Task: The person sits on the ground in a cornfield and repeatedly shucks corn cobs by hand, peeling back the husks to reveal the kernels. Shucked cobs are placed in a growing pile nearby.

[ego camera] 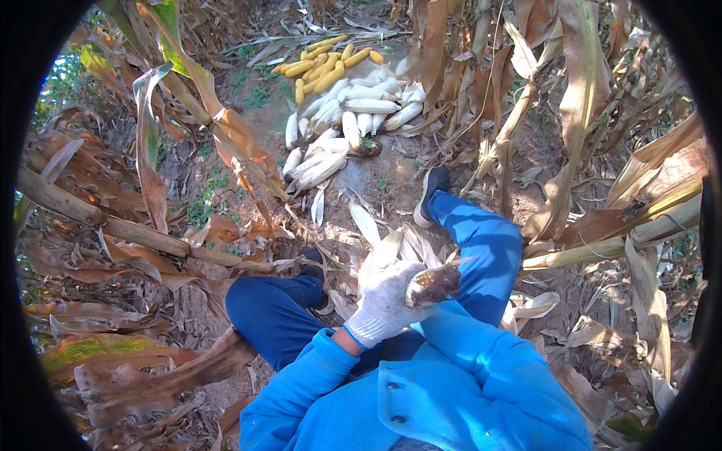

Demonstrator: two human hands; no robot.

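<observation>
My left hand (381, 307), in a whitish knit glove with a blue cuff edge, grips an ear of maize (433, 284) in front of my lap. The ear's tip points right, with dark brown silk and a few yellow kernels showing through an opening in the husk. Pale husk leaves (389, 251) spread out just beyond the glove, bright in the sun. My right sleeve (462, 338) reaches in to the same ear. The right hand itself is mostly hidden behind the left hand and the ear, so its grip cannot be made out.
Ahead on the soil lies a heap of maize ears in white husks (366, 107). Husked yellow ears (321, 65) adjoin its far side. A leaning maize stalk (141, 234) crosses at left; dry stalks (603, 253) stand at right. My shoe (431, 194) is near the heap.
</observation>
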